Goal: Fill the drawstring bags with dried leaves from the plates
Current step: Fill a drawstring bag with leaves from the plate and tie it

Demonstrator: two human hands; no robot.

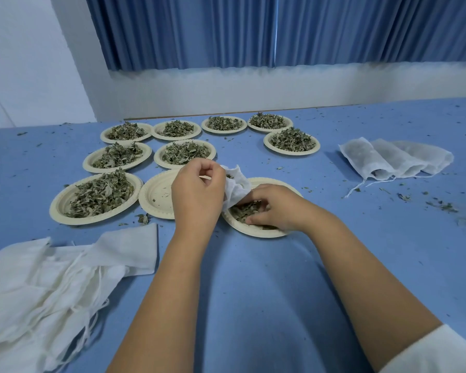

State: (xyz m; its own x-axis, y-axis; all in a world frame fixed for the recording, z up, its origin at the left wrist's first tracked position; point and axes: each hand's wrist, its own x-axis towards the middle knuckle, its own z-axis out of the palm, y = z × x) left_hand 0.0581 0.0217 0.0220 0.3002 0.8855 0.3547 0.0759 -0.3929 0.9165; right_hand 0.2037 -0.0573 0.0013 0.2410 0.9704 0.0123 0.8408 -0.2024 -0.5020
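Observation:
My left hand pinches the rim of a white drawstring bag and holds its mouth open above a cream plate. My right hand lies in that plate, fingers curled round a clump of dried leaves just below the bag. A few leaves show inside the bag's mouth. To the left sits a nearly bare plate, partly hidden by my left hand.
Several plates heaped with dried leaves stand in rows on the blue table, left and behind. A pile of flat white bags lies front left. Filled bags lie at the right. Leaf crumbs scatter the right side.

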